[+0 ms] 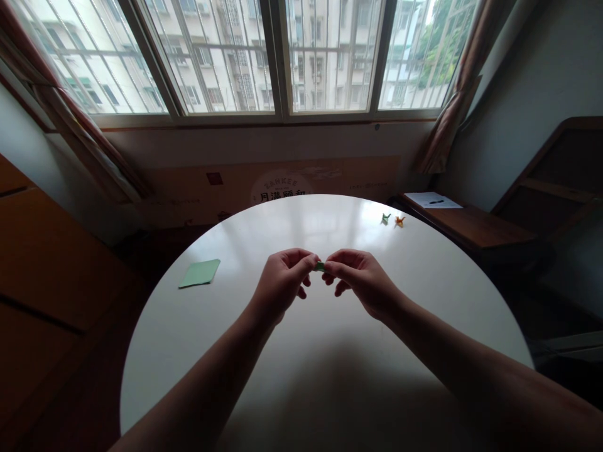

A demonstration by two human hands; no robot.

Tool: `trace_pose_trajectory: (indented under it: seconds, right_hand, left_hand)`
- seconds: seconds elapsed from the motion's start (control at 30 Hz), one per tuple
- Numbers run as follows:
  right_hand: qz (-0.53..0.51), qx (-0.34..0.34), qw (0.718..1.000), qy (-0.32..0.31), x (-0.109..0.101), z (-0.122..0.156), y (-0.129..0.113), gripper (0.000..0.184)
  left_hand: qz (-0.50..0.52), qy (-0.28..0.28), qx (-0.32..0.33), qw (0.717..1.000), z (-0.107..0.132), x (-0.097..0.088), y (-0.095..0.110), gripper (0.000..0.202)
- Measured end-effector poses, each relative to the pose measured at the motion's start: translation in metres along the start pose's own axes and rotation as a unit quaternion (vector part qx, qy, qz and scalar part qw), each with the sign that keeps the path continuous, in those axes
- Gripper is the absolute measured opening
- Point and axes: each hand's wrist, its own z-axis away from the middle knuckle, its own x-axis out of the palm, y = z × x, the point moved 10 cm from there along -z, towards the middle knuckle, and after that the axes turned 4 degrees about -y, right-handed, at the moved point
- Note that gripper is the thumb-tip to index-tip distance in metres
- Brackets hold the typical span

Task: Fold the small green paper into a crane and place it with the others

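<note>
Over the middle of a round white table [330,351], my left hand [282,279] and my right hand [360,276] meet fingertip to fingertip. Both pinch a tiny green folded piece of paper [320,266], of which only a sliver shows between the thumbs and forefingers. The other fingers of each hand are curled under. A stack of light green paper squares [200,273] lies flat on the table to the left of my left hand.
Two small folded paper figures, one green [385,218] and one orange [399,220], stand near the table's far right edge. A wooden desk [471,223] with a white sheet and pen [433,201] is at the right. Windows and curtains fill the far wall.
</note>
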Motion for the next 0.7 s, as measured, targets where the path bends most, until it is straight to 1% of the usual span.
trace_pose_trajectory:
  seconds: [0.2,0.4,0.53,0.7]
  right_hand:
    - [0.005,0.016,1.000,-0.009,0.0050,0.0003,0.0000,0.025]
    - [0.000,0.040,0.999,-0.015,0.0055,-0.0002,0.0042,0.019]
    - [0.007,0.041,0.999,0.001,0.0006,-0.0005,0.0065,0.017]
    - [0.023,0.016,1.000,0.003,-0.0029,-0.0012,0.0029,0.017]
  left_hand:
    - [-0.050,0.000,0.022,0.998,-0.0013,-0.0002,0.0042,0.020]
    - [-0.080,0.004,0.033,0.996,-0.0002,-0.0009,0.0066,0.021]
    - [-0.065,-0.006,0.014,0.998,0.0001,0.0012,0.0040,0.024]
    - [-0.011,-0.022,-0.018,1.000,-0.0007,0.0032,-0.0025,0.032]
